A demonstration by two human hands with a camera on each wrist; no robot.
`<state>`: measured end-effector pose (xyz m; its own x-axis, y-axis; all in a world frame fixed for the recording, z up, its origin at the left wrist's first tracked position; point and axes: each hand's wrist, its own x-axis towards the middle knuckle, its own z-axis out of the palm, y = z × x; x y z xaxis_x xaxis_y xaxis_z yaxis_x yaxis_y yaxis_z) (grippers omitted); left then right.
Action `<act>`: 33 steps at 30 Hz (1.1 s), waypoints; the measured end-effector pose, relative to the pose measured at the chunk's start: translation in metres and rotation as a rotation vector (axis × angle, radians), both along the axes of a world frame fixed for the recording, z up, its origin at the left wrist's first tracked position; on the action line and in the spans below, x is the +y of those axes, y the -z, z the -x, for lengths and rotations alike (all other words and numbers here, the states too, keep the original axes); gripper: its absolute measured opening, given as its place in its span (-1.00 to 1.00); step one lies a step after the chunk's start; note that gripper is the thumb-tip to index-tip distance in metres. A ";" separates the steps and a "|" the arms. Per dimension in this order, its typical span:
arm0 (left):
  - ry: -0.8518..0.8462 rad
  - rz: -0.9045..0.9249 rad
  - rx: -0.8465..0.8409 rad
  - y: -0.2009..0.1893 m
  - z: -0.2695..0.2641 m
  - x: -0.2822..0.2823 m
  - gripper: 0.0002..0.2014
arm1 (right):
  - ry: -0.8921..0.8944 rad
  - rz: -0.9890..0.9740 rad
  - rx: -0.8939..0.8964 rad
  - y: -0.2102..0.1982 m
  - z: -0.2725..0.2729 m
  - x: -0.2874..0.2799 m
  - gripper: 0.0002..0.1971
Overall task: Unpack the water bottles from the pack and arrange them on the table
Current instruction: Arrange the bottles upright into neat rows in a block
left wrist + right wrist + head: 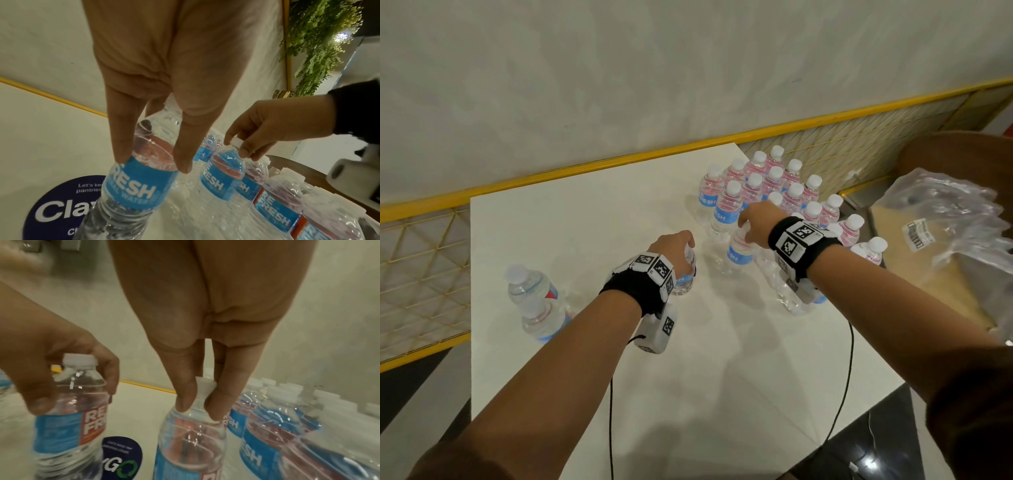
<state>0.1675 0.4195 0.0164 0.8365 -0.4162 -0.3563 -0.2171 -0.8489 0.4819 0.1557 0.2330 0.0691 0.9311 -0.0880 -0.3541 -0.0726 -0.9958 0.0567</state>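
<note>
My left hand (674, 247): fingers wrapped round the shoulder of one water bottle (686, 274), mid-table. My right hand (756, 222): pinching the cap of a second bottle (739, 251), upright beside the cluster of bottles (774, 185) at the table (592, 219) corner. Two more bottles (534, 301) stand far left. Empty plastic wrap (945, 212): on a chair, right

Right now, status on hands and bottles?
Left hand grips one bottle. Right hand pinches another bottle's neck. Nothing blocking.

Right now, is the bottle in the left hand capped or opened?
Capped: the right wrist view shows a white cap on the bottle that the left hand grips.
</note>
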 end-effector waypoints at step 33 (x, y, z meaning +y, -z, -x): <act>-0.127 0.106 0.130 -0.012 -0.013 0.028 -0.31 | -0.159 -0.324 -0.123 0.005 0.008 0.048 -0.53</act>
<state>0.1805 0.4470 0.0284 0.8347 -0.3511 -0.4242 -0.0417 -0.8086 0.5869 0.1472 0.2812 0.0639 0.9613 0.1592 -0.2250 0.0975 -0.9600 -0.2626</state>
